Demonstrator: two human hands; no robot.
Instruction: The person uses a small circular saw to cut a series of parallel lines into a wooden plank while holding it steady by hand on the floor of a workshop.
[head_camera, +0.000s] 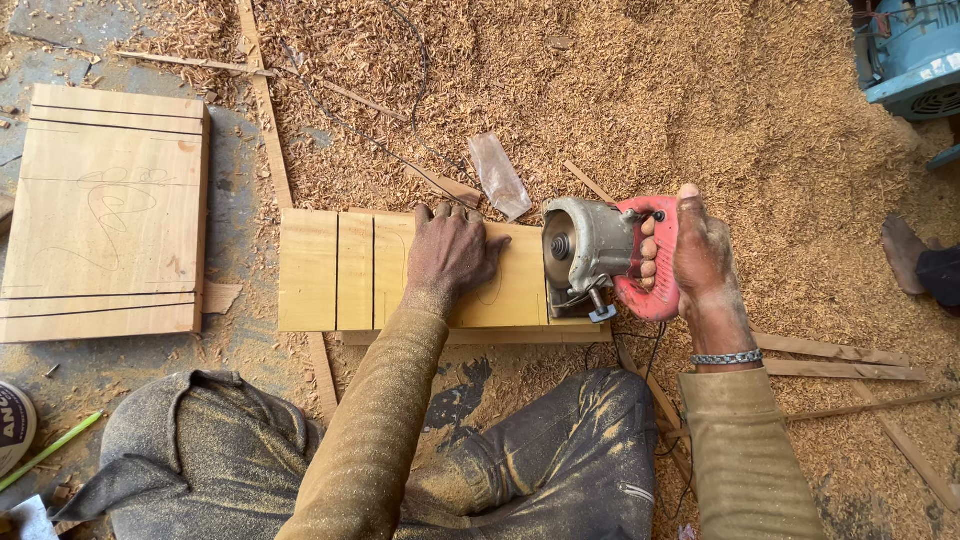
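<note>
Both hands are down on the job. Left hand lies flat and palm-down on the board, fingers spread and pointing away from the person, gripping nothing, just pressing the wood; its sleeve, dusted with sawdust, runs back toward the lap. Right hand is wrapped tight round the red handle of the saw, thumb up along the top, knuckles facing left, a metal bracelet at the wrist. The saw sits at the right end of the board, its grey housing and round blade guard over the wood's edge, its cord trailing down toward the knees.

The board lies straight ahead of the crossed legs, pale yellow, with two dark lines running across it left of the pressing hand. Well left of the board rests a second panel, marked with dark lines and a faint pencilled curve. Just beyond the board lies a scrap of clear plastic. Thin wooden strips lie right of the board. Shavings cover the ground beyond and right of the board; bare grey floor shows to its left. Far right of the board a bare foot of another person shows, and above it part of a blue machine.
</note>
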